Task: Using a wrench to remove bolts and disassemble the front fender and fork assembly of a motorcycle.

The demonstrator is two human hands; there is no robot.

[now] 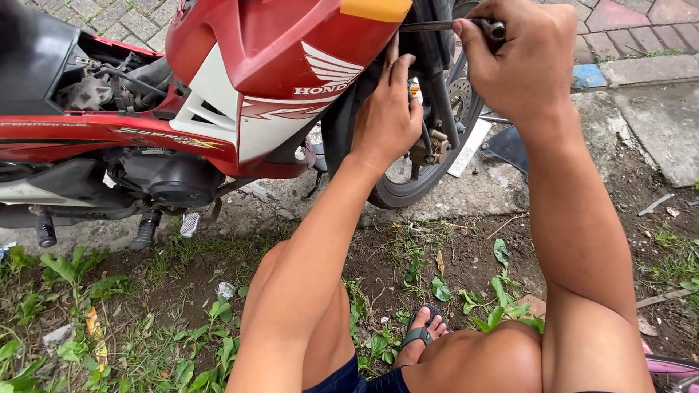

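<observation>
1. I was crouched beside a red and white motorcycle (240, 80), which stood on a strip of concrete at the edge of a patch of dirt and weeds, its front end in the upper middle of my view.

2. My right hand (520, 54) was closed tight round the handle of a slim metal tool (429, 26), held level near the top of the frame; the shaft ran left toward the front fairing, just under an orange reflector (375, 9).

3. My left hand (389, 116) lay flat and open against the side of the fairing, fingers pointing up beside the front wheel (422, 182), holding nothing and, as I judged it, bracing the panel.

4. I read the step as working a fastener at the front of the fairing or near the fork. The tool's tip was hidden behind the bodywork, so I could not tell what it had engaged.

5. The next move, in my judgement, called for keeping the shaft square to the fastener and pressing steadily with the left hand so the panel did not shift.

6. Markings: a white wing-shaped emblem and white lettering sat on the red panel beside my left hand; a yellow script decal ran along the lower red cowl on the left.

7. A flat white strip (470, 149) lay on the concrete behind the wheel, next to a dark plastic panel (506, 149). A small pale scrap of litter (226, 290) sat in the weeds near my knee.
</observation>
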